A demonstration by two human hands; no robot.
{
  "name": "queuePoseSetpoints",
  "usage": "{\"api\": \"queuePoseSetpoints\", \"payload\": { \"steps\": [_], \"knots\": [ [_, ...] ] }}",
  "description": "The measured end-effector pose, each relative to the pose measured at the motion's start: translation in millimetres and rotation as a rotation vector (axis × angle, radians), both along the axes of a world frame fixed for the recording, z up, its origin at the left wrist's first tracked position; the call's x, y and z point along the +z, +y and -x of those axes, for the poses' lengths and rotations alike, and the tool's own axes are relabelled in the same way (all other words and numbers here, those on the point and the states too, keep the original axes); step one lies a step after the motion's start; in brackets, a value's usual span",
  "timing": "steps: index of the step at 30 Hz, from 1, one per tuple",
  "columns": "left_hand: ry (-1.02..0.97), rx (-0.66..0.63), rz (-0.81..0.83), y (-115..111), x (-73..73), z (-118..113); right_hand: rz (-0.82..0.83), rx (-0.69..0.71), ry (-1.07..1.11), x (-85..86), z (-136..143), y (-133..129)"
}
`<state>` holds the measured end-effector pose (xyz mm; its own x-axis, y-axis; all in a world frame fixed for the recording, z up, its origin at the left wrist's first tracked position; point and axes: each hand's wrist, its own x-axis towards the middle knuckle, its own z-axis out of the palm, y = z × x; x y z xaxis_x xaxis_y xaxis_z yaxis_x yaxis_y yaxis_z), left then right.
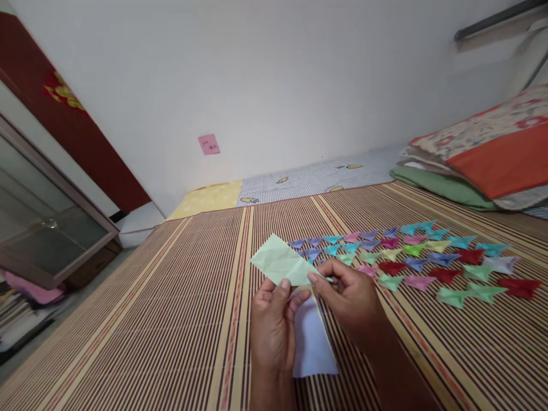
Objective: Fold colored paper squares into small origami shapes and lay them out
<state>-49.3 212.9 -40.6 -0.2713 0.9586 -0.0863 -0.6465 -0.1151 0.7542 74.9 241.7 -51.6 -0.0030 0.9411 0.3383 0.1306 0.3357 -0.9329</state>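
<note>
A pale green sheet of paper, creased and partly folded, is held up between both hands above the striped mat. My left hand pinches its lower edge between thumb and fingers. At the sheet's narrow right end, my right hand grips it with thumb and fingertips. Beneath the hands a light blue paper lies on the mat, its upper part hidden by my left hand. To the right lie rows of small folded paper shapes in blue, pink, red, green and purple.
The striped mat covers the surface up to a patterned cloth along the wall. Folded bedding is stacked at the back right. A pink note is on the wall. A glass-doored cabinet stands at the left.
</note>
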Motion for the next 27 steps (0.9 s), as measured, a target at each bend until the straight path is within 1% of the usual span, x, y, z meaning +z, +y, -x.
{"api": "queuePoseSetpoints", "payload": {
  "steps": [9,12,14,16,20,22,24,27],
  "knots": [
    [-0.077,0.061,-0.029,3.1,-4.2,0.8,0.025,0.052,-0.003,-7.4,0.6,5.1],
    [-0.054,0.061,-0.042,3.1,-5.5,3.4,0.018,0.017,-0.001,-8.2,-5.8,9.5],
    [-0.004,0.042,-0.046,2.1,-6.0,4.4,-0.012,-0.036,-0.01,-6.9,-10.1,10.7],
    [0.069,-0.011,-0.046,0.5,-6.1,4.6,-0.045,-0.055,0.009,-4.3,-12.4,9.6],
    [0.261,-0.143,-0.048,-3.6,-6.1,5.0,-0.088,-0.003,0.159,2.4,-11.6,1.7],
    [0.365,-0.183,-0.056,-5.2,-6.0,6.3,-0.087,0.03,0.191,5.6,-11.7,-2.6],
    [0.449,-0.19,-0.061,-6.4,-5.5,8.1,-0.077,0.038,0.16,8.5,-13.2,-5.6],
    [0.494,-0.116,-0.074,-7.4,-3.1,10.4,-0.07,0.03,0.146,11.9,-15.9,-6.2]
  ]
}}
